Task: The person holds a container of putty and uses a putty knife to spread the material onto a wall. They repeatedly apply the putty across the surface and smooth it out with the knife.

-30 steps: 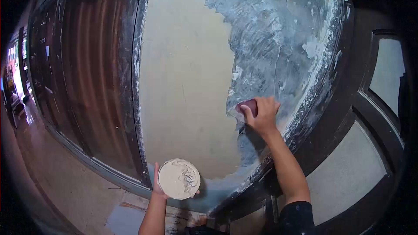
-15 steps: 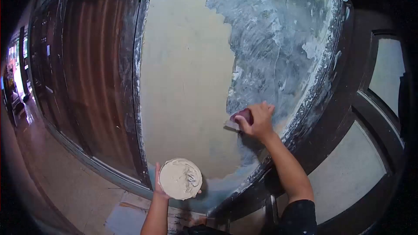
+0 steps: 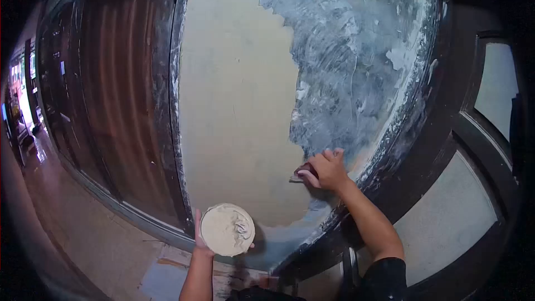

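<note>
My right hand [image 3: 330, 170] is closed round the dark reddish handle of a scraper [image 3: 305, 173], its blade against the wall panel where cream coating meets bare grey surface. Smooth cream coating [image 3: 239, 95] covers the left and lower part of the panel. The mottled grey-blue surface [image 3: 334, 50] fills the upper right. Low in front of the panel, my left hand [image 3: 202, 242] supports a round container of cream paste [image 3: 225, 228] from below and the side. The paste has a rough, scooped patch right of its middle.
Dark wooden panels [image 3: 120, 78] stand at the left, beside a paint-marked frame strip. A dark door with pale insets [image 3: 448, 217] is at the right. On the floor at the lower left lies a pale sheet [image 3: 164, 278].
My right hand and the scraper have moved down along the panel. The container in my left hand sits slightly further left, and the view has shifted a little.
</note>
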Available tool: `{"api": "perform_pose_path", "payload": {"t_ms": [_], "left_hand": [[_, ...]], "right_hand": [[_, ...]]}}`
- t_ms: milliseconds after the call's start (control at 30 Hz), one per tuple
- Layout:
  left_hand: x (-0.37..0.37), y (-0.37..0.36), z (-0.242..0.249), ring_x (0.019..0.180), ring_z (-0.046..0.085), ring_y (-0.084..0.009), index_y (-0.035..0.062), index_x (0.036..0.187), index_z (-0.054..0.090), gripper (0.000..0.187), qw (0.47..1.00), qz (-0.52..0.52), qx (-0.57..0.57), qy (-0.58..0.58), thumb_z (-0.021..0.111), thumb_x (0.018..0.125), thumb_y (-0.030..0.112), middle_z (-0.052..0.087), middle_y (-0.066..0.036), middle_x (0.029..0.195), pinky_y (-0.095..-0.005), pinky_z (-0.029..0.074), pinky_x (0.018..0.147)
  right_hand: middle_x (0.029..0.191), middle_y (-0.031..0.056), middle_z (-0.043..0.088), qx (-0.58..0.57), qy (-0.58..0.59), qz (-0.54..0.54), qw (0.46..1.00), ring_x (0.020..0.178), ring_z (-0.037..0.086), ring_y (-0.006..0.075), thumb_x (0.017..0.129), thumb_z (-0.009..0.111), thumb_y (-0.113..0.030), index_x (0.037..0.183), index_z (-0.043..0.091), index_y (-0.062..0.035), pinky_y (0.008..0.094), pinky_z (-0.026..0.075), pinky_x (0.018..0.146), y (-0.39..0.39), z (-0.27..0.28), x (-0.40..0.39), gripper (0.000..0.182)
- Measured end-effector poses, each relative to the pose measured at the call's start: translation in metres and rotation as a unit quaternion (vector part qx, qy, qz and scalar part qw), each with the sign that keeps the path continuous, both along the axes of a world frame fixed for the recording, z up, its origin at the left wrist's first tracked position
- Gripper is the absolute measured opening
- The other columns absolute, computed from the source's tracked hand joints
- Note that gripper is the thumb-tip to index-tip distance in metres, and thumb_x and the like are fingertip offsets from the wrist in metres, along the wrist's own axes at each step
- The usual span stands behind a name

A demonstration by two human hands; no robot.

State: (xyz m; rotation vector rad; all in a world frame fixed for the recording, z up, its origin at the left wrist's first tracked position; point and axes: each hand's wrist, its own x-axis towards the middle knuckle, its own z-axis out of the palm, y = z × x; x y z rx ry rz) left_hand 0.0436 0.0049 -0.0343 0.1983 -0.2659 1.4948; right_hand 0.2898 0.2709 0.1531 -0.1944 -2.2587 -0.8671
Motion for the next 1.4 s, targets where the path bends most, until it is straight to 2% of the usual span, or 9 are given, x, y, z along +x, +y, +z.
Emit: {"api": "perform_pose_path", "payload": {"t_ms": [233, 367, 500, 667, 900, 1067, 1200, 1300, 1400], "left_hand": [[-0.002, 0.004, -0.007, 0.129, 0.054, -0.0564, 0.007, 0.154, 0.045, 0.106, 0.991, 0.056, 0.002, 0.122, 0.039, 0.088, 0.089, 0.048, -0.026, 0.154, -0.0885, 0.038, 0.095], [0.0, 0.01, -0.016, 0.131, 0.047, -0.0649, 0.0092, 0.16, 0.036, 0.112, 0.996, 0.006, 0.029, 0.085, 0.036, 0.085, 0.093, 0.041, -0.032, 0.157, -0.0878, 0.039, 0.094], [0.01, 0.007, -0.008, 0.13, 0.047, -0.0662, 0.0099, 0.16, 0.035, 0.114, 1.0, -0.01, 0.004, 0.007, 0.037, 0.084, 0.094, 0.04, -0.032, 0.157, -0.0872, 0.041, 0.094], [0.017, 0.008, -0.005, 0.129, 0.047, -0.0671, 0.0113, 0.161, 0.034, 0.115, 1.0, -0.025, 0.013, -0.001, 0.038, 0.083, 0.095, 0.04, -0.031, 0.158, -0.0874, 0.041, 0.092], [0.019, 0.007, -0.025, 0.132, 0.052, -0.0561, 0.0087, 0.155, 0.046, 0.105, 0.992, 0.057, -0.001, 0.111, 0.036, 0.089, 0.089, 0.048, -0.026, 0.155, -0.089, 0.036, 0.096], [0.027, -0.001, -0.032, 0.134, 0.049, -0.0583, 0.0088, 0.156, 0.044, 0.108, 0.999, 0.033, -0.017, 0.039, 0.038, 0.087, 0.091, 0.044, -0.026, 0.158, -0.0909, 0.033, 0.096], [0.029, 0.0, -0.023, 0.134, 0.049, -0.0574, 0.0089, 0.157, 0.042, 0.105, 0.999, 0.014, 0.024, 0.039, 0.036, 0.089, 0.089, 0.044, -0.026, 0.158, -0.0868, 0.035, 0.1], [0.027, 0.006, -0.029, 0.133, 0.051, -0.0541, 0.0065, 0.157, 0.042, 0.103, 0.999, 0.034, -0.004, 0.04, 0.032, 0.092, 0.087, 0.046, -0.024, 0.157, -0.0781, 0.04, 0.105], [0.017, 0.024, -0.052, 0.136, 0.053, -0.0468, 0.0025, 0.155, 0.045, 0.098, 0.99, 0.086, -0.053, 0.097, 0.03, 0.098, 0.08, 0.049, -0.022, 0.157, -0.0635, 0.041, 0.114]], "right_hand": [[0.083, 0.0, 0.065, 0.028, 0.277, 0.008, 0.961, 0.079, 0.056, 0.0248, 0.08, 0.083, -0.045, 0.085, 0.07, -0.0176, 0.045, 0.031, 0.084, 0.008, 0.07, -0.014, 0.03], [0.08, 0.0001, 0.063, -0.042, -0.003, 0.025, 0.999, 0.081, 0.058, 0.0256, 0.082, 0.082, -0.047, 0.089, 0.069, -0.0171, 0.0466, 0.031, 0.084, -0.008, 0.027, -0.015, 0.033], [0.08, 0.0002, 0.063, 0.02, -0.039, 0.049, 0.998, 0.081, 0.058, 0.0264, 0.083, 0.08, -0.048, 0.091, 0.068, -0.0172, 0.0477, 0.032, 0.082, 0.007, 0.013, -0.032, 0.034], [0.08, -0.0004, 0.062, 0.019, 0.305, 0.016, 0.952, 0.083, 0.057, 0.025, 0.086, 0.077, -0.048, 0.088, 0.066, -0.0174, 0.047, 0.031, 0.081, 0.006, 0.08, -0.041, 0.032], [0.077, -0.0007, 0.058, 0.065, 0.01, 0.06, 0.996, 0.077, 0.054, 0.02, 0.082, 0.081, -0.047, 0.086, 0.067, -0.0191, 0.0431, 0.029, 0.084, 0.009, 0.027, -0.038, 0.031], [0.084, 0.0055, 0.062, 0.017, 0.29, 0.009, 0.957, 0.085, 0.057, 0.0267, 0.082, 0.083, -0.042, 0.091, 0.069, -0.0116, 0.0453, 0.033, 0.087, 0.0, 0.088, -0.038, 0.035], [0.094, 0.0153, 0.069, -0.177, 0.243, 0.086, 0.95, 0.086, 0.064, 0.0338, 0.081, 0.087, -0.034, 0.102, 0.068, -0.0044, 0.0442, 0.048, 0.08, -0.031, 0.052, -0.039, 0.041], [0.098, 0.016, 0.074, -0.595, 0.073, 0.053, 0.798, 0.09, 0.071, 0.024, 0.088, 0.082, -0.028, 0.108, 0.069, -0.0014, 0.0367, 0.056, 0.082, -0.078, 0.002, -0.046, 0.036], [0.102, 0.0105, 0.076, -0.71, -0.007, 0.105, 0.697, 0.095, 0.069, 0.0156, 0.091, 0.079, -0.025, 0.112, 0.071, 0.0007, 0.033, 0.055, 0.085, -0.075, -0.072, -0.06, 0.035]]}}
